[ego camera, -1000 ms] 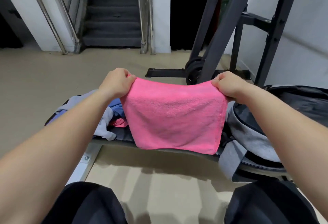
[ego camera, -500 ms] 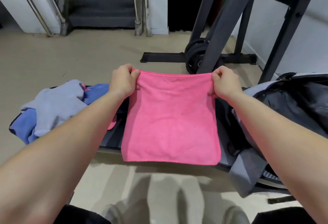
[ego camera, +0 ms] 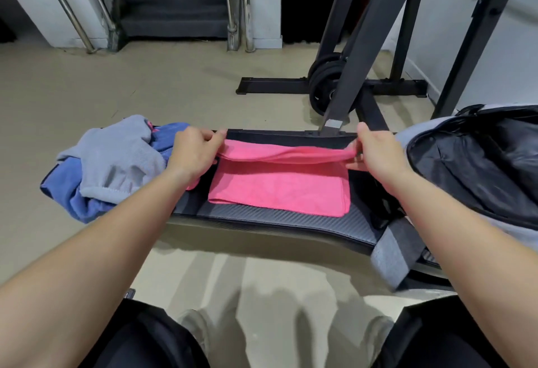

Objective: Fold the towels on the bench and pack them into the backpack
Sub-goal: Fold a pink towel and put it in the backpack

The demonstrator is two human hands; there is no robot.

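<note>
While the pink towel (ego camera: pixel 276 190) is pinched at both far corners by the left hand (ego camera: pixel 193 153) and right hand (ego camera: pixel 375 153), the fold can skew. Uneven release risks a slide off the bench (ego camera: pixel 276 217).

The towel (ego camera: pixel 279 190) on the bench is bright pink, plain; the bench (ego camera: pixel 279 217) pad is black with a fine woven, carbon-like pattern; the crumpled cloths at the left are pale grey (ego camera: pixel 116 158) over blue (ego camera: pixel 70 193), with a scrap of pink showing between; the backpack (ego camera: pixel 471 169) is light grey outside, black inside, its strap (ego camera: pixel 393 254) grey; the floor (ego camera: pixel 145 91) is dull beige; the rack (ego camera: pixel 378 47) and weight plates (ego camera: pixel 323 82) are black.
</note>
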